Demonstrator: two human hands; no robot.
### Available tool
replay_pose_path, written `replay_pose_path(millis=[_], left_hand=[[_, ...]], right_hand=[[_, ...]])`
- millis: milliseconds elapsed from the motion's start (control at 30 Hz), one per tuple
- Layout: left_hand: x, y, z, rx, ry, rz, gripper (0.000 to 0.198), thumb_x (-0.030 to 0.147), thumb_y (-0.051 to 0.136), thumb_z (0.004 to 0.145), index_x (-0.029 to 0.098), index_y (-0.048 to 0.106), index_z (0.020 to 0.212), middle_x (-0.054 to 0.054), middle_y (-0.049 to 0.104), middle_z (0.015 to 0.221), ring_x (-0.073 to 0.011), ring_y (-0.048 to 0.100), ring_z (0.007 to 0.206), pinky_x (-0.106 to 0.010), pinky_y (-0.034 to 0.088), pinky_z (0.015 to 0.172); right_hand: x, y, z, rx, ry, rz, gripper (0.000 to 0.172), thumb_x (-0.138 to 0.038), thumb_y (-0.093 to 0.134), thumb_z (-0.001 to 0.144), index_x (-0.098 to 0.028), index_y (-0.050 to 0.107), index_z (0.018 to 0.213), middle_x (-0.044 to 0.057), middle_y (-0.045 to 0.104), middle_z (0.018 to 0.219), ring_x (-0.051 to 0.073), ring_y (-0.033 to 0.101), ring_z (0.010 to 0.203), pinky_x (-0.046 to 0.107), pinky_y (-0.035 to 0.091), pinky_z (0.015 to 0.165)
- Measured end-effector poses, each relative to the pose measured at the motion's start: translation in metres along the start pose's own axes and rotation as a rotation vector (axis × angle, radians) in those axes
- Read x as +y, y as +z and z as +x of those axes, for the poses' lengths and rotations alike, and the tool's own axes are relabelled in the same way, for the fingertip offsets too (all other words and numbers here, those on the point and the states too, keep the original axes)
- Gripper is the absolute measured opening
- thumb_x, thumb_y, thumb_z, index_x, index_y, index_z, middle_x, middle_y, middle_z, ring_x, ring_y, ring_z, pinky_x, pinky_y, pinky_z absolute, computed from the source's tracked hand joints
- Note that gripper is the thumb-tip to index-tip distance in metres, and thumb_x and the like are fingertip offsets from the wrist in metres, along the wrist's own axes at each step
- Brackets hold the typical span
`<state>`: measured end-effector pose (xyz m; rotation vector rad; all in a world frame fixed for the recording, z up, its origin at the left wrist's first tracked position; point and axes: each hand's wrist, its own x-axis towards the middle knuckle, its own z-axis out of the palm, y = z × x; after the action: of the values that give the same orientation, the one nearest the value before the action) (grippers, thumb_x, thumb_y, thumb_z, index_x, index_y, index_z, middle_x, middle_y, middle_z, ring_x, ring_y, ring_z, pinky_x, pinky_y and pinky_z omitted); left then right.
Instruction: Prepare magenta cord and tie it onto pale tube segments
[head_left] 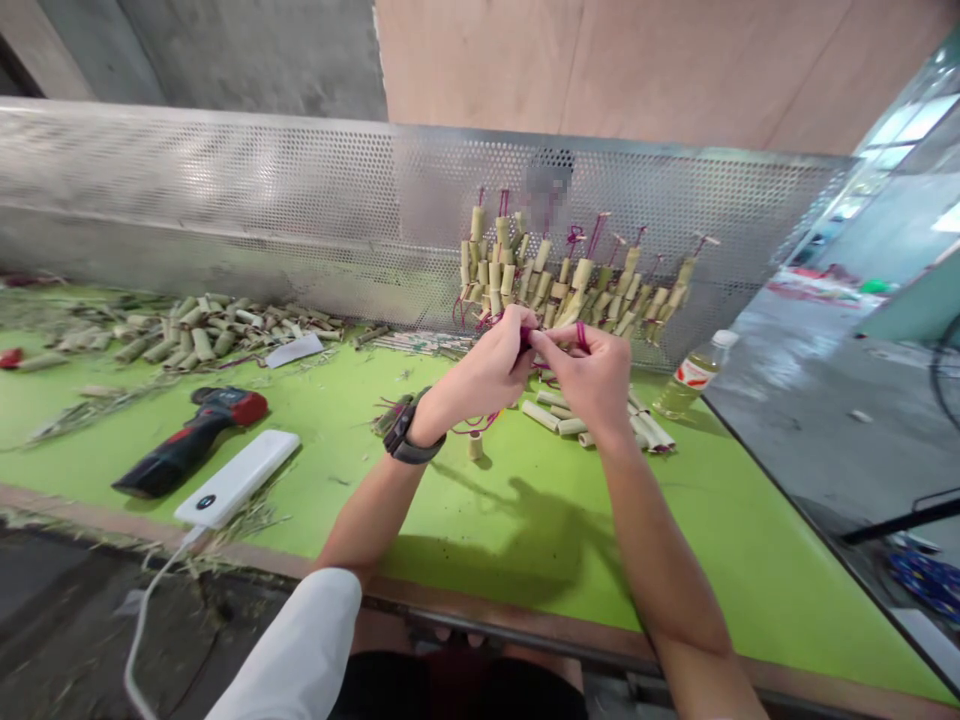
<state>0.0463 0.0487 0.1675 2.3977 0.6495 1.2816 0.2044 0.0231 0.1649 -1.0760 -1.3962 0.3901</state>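
Observation:
Both hands meet above the green table, fingertips close together. My left hand, with a dark watch on its wrist, is closed on a purple cord, and its fingertips pinch there. My right hand pinches the same purple cord, which loops round a finger. Part of the cord hangs below the hands toward a short bamboo piece standing on the table; whether they are joined I cannot tell. Cut bamboo tubes lie under and beside my right hand. Strung bamboo bundles hang behind, on a perforated metal panel.
A drill and a white power bank with a cable lie at the left. Behind them is a heap of bamboo pieces near a white paper slip. A bottle of yellow liquid stands by the table's right edge.

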Motion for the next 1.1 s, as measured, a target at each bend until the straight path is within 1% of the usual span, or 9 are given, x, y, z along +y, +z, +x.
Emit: replay_pose_path(millis=[100, 233, 333, 433, 533, 667, 833, 1000, 1100], left_hand=[[0.0, -0.006, -0.001, -0.013, -0.041, -0.005, 0.012, 0.013, 0.046, 0.098, 0.021, 0.039, 0.103, -0.004, 0.051, 0.093, -0.0158, 0.047, 0.08, -0.029, 0.04, 0.073], [0.0, -0.014, 0.0, -0.017, -0.081, -0.082, 0.01, 0.018, 0.049, 0.101, 0.021, 0.043, 0.108, -0.004, 0.051, 0.093, -0.0154, 0.047, 0.08, -0.028, 0.042, 0.073], [-0.002, -0.017, 0.001, -0.021, -0.074, -0.15, 0.009, 0.022, 0.05, 0.102, 0.02, 0.045, 0.11, -0.005, 0.051, 0.095, -0.0155, 0.048, 0.083, -0.029, 0.044, 0.076], [-0.004, -0.019, 0.001, -0.053, -0.069, -0.223, 0.012, 0.026, 0.051, 0.103, 0.02, 0.045, 0.111, -0.005, 0.051, 0.096, -0.0153, 0.05, 0.083, -0.029, 0.046, 0.077], [-0.006, -0.021, 0.0, -0.094, -0.115, -0.266, 0.014, 0.028, 0.052, 0.103, 0.02, 0.046, 0.113, -0.003, 0.053, 0.094, -0.0145, 0.051, 0.081, -0.028, 0.047, 0.075], [-0.008, -0.022, -0.001, -0.115, -0.15, -0.328, 0.015, 0.03, 0.055, 0.103, 0.021, 0.047, 0.112, -0.002, 0.055, 0.091, -0.0134, 0.052, 0.079, -0.027, 0.048, 0.073], [-0.007, -0.021, -0.001, -0.122, -0.178, -0.444, 0.02, 0.033, 0.056, 0.102, 0.022, 0.045, 0.114, -0.002, 0.054, 0.091, -0.0145, 0.055, 0.081, -0.028, 0.049, 0.073], [0.001, -0.019, -0.001, -0.109, -0.214, -0.425, 0.016, 0.032, 0.054, 0.103, 0.022, 0.045, 0.112, 0.0, 0.05, 0.087, -0.0143, 0.052, 0.078, -0.029, 0.048, 0.072], [0.005, -0.013, -0.001, -0.058, -0.226, -0.36, 0.011, 0.032, 0.052, 0.105, 0.023, 0.045, 0.107, 0.0, 0.047, 0.083, -0.0144, 0.048, 0.073, -0.03, 0.046, 0.069]], right_hand=[[-0.002, -0.008, 0.001, -0.054, -0.028, -0.027, 0.03, -0.046, 0.079, 0.08, -0.017, 0.083, 0.084, -0.005, 0.046, 0.052, 0.01, 0.032, 0.05, 0.028, 0.03, 0.05], [-0.005, -0.018, 0.003, -0.079, -0.147, -0.157, 0.026, -0.041, 0.076, 0.085, -0.018, 0.084, 0.095, -0.007, 0.038, 0.051, 0.01, 0.03, 0.051, 0.028, 0.029, 0.054], [-0.006, -0.021, 0.002, -0.085, -0.228, -0.306, 0.026, -0.038, 0.073, 0.087, -0.019, 0.084, 0.101, -0.004, 0.051, 0.055, 0.013, 0.041, 0.053, 0.029, 0.033, 0.058], [-0.004, -0.02, 0.002, -0.062, -0.296, -0.443, 0.022, -0.035, 0.07, 0.089, -0.02, 0.084, 0.097, 0.004, 0.068, 0.068, 0.018, 0.056, 0.063, 0.03, 0.038, 0.063], [-0.003, -0.018, 0.002, -0.061, -0.323, -0.524, 0.02, -0.034, 0.069, 0.089, -0.02, 0.083, 0.086, 0.006, 0.07, 0.068, 0.019, 0.057, 0.064, 0.031, 0.036, 0.064], [-0.007, -0.019, 0.002, -0.102, -0.295, -0.475, 0.025, -0.038, 0.069, 0.089, -0.02, 0.076, 0.074, 0.001, 0.061, 0.056, 0.015, 0.048, 0.056, 0.03, 0.033, 0.061], [-0.011, -0.021, 0.001, -0.094, -0.25, -0.361, 0.029, -0.037, 0.068, 0.089, -0.021, 0.064, 0.064, -0.002, 0.052, 0.052, 0.012, 0.037, 0.051, 0.03, 0.032, 0.059], [-0.013, -0.02, 0.0, -0.12, -0.198, -0.246, 0.03, -0.035, 0.067, 0.088, -0.021, 0.059, 0.063, -0.001, 0.058, 0.057, 0.012, 0.044, 0.052, 0.029, 0.035, 0.059], [-0.014, -0.019, -0.001, -0.139, -0.174, -0.201, 0.031, -0.034, 0.066, 0.087, -0.022, 0.055, 0.062, -0.002, 0.054, 0.055, 0.012, 0.043, 0.052, 0.029, 0.035, 0.057]])
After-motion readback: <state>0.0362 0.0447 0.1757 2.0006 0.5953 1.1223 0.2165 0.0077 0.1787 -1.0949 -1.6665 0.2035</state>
